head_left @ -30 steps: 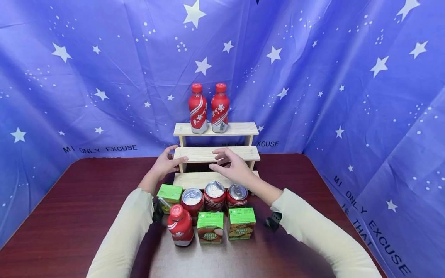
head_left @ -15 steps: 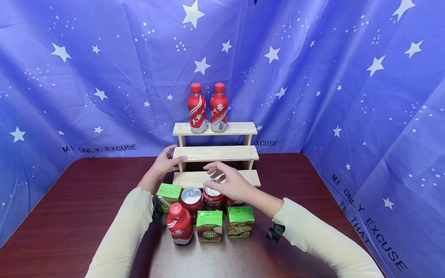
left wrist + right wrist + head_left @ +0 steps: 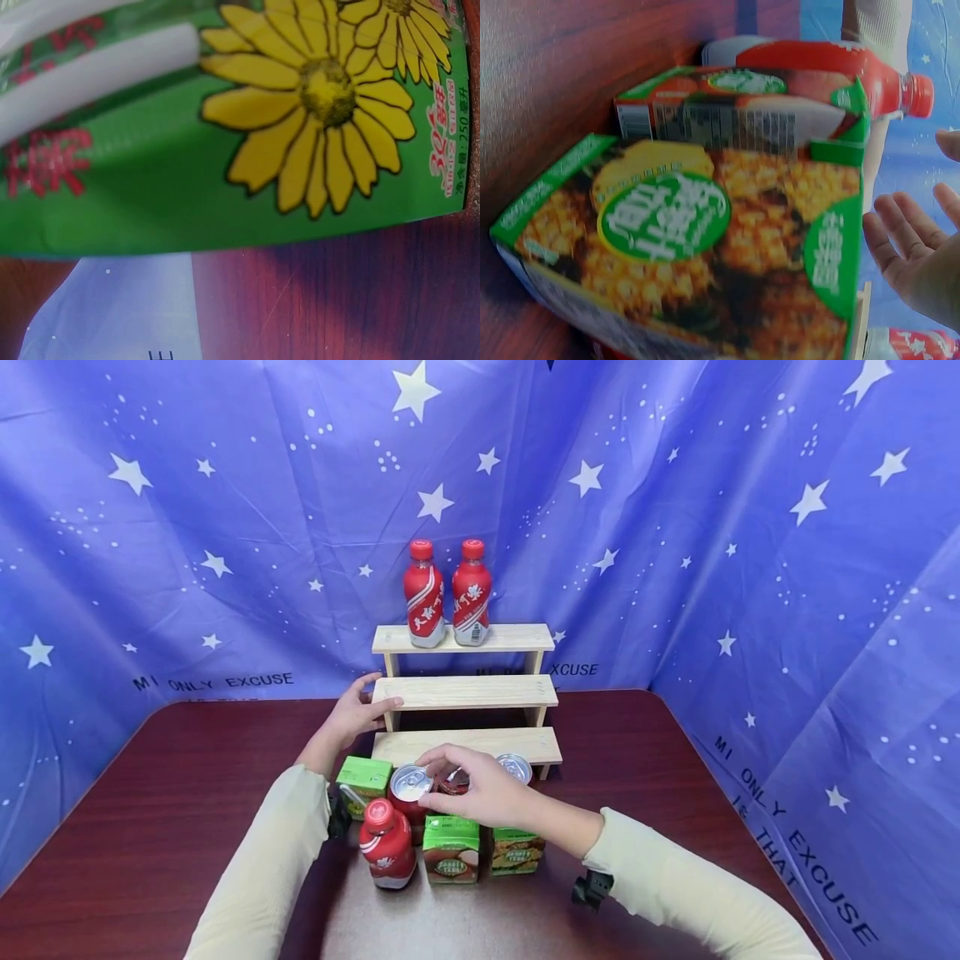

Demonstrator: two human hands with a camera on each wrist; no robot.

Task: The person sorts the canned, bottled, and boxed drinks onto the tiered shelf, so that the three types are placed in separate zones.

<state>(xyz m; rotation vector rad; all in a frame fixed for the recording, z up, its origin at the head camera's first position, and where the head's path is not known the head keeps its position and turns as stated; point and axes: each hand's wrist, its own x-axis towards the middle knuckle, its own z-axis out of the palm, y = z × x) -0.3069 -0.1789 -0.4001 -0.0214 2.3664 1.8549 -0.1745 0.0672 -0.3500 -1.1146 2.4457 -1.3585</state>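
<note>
My left hand holds the left side of a three-step wooden rack, its thumb on the middle shelf. Over the cans hovers my right hand, fingers loosely curved and holding nothing. Its thumb and fingertips are beside the silver lid of the left red can; contact cannot be made out. The hand mostly covers the middle can and partly the right can. In the right wrist view, the right hand's fingers are spread above a pineapple drink carton.
Two red bottles stand on the top shelf. In front of the cans are a red bottle, a green-topped carton and the pineapple carton. A chrysanthemum carton with a white straw sits by the left wrist. Starry blue cloth hangs behind.
My right hand has come down from the middle shelf toward me and slightly left, to the cans. The left hand keeps its place on the rack.
</note>
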